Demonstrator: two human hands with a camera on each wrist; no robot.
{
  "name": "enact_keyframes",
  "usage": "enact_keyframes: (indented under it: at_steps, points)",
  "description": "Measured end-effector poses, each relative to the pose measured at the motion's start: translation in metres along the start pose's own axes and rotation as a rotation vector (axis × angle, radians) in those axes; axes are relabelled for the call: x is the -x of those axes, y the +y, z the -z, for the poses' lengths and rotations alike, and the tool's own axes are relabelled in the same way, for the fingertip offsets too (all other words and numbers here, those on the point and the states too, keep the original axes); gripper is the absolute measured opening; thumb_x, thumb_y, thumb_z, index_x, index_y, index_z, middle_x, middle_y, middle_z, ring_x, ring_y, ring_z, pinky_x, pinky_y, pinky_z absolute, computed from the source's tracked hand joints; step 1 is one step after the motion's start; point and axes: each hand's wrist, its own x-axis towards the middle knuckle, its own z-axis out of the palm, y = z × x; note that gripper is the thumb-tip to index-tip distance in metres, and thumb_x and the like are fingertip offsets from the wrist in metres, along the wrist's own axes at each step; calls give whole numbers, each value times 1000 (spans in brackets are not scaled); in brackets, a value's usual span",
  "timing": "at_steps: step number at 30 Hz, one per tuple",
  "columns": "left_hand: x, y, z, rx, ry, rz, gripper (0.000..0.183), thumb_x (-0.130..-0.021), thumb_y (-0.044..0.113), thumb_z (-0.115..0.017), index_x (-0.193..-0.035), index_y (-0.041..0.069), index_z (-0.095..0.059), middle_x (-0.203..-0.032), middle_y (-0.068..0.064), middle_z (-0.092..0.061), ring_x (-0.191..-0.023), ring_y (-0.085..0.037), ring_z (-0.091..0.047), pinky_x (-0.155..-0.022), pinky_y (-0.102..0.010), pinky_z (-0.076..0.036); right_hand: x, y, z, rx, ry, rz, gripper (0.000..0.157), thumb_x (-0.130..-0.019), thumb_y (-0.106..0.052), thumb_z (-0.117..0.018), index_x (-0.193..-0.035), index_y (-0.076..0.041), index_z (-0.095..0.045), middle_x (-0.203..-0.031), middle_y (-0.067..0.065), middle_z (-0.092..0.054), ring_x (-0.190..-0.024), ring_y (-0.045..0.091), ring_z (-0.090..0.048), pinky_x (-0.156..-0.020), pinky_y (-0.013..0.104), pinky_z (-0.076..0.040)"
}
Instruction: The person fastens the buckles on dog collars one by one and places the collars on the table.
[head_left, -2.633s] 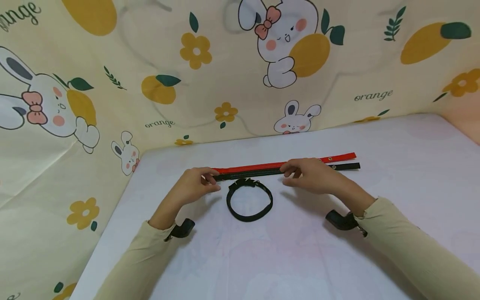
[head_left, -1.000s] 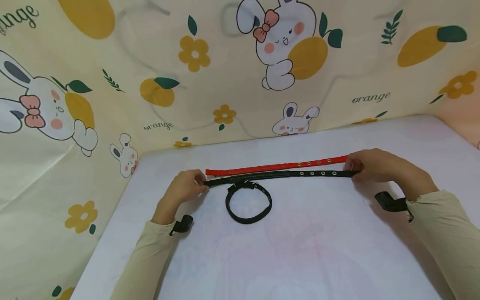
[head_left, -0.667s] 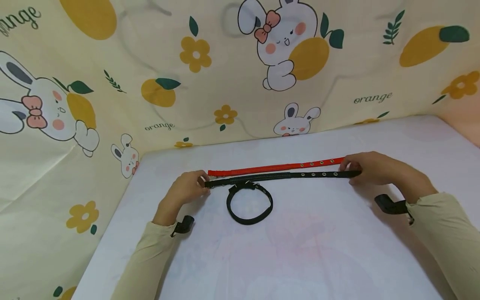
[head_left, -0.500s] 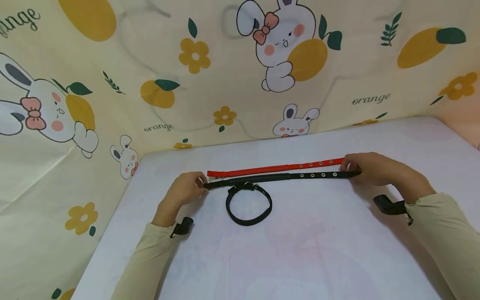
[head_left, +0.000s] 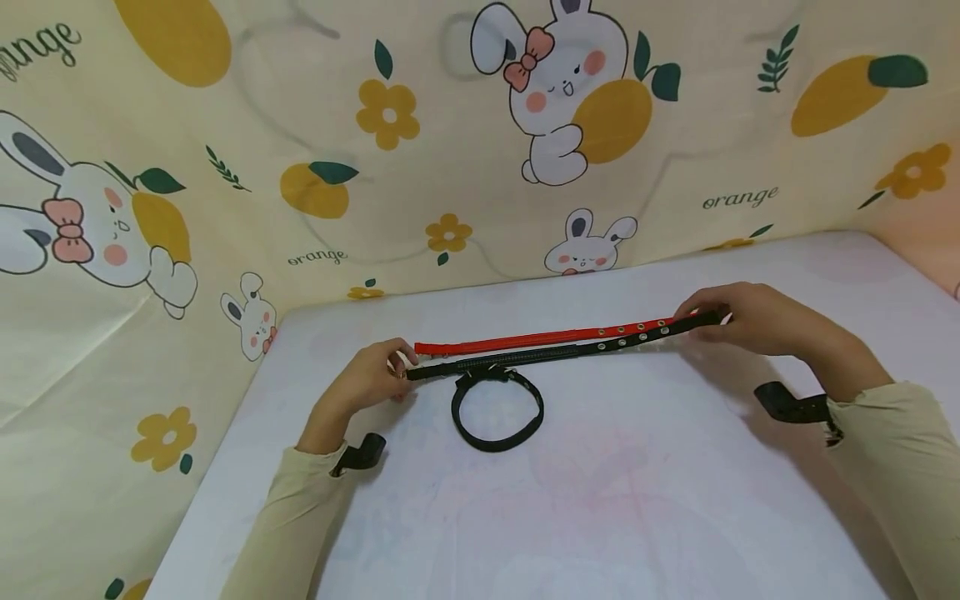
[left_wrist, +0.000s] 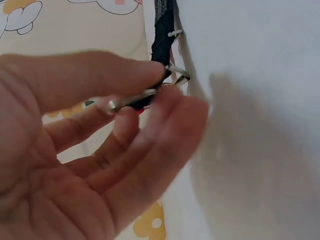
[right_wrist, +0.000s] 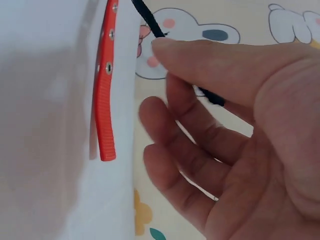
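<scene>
A straight black collar [head_left: 555,354] with metal eyelets lies across the white table, its right end raised. My left hand [head_left: 363,379] pinches its left end; in the left wrist view, thumb and fingers are at the metal buckle [left_wrist: 131,100]. My right hand [head_left: 768,321] pinches the eyelet end between thumb and index finger, up off the table, while the other fingers curl loosely. Just behind lies a red collar [head_left: 510,341] with eyelets; its free end shows in the right wrist view. A second black collar [head_left: 497,446], fastened into a ring, lies in front.
The white table [head_left: 600,517] extends in front of the collars. A cream cloth [head_left: 465,167] printed with rabbits and oranges hangs behind and to the left. Each wrist carries a small black camera [head_left: 787,404].
Both hands have come to the ends of the straight black collar and taken hold. In the last half second, my right hand has lifted its eyelet end, which now overlaps the red collar in view.
</scene>
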Motion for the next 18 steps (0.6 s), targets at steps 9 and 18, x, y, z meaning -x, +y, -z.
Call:
enact_keyframes:
  at_steps: [9, 18]
  points:
    - [0, -4, -5, -20, 68, -36, 26, -79, -4, -76, -103, 4, -71, -78, -4, -55, -75, -17, -50, -62, -26, -41, 3, -6, 0, -147, 89, 1, 27, -87, -25, -78, -113, -21, -72, -104, -1, -71, -85, 5, -63, -70, 22, -48]
    - [-4, -4, -9, -106, 156, -84, 23, -78, 2, -81, -98, 7, -70, -75, -3, -54, -73, -16, -51, -64, -26, -40, 3, -9, 1, -179, 108, -10, 28, -89, -27, -76, -116, -19, -71, -101, 0, -72, -83, 7, -63, -69, 24, -46]
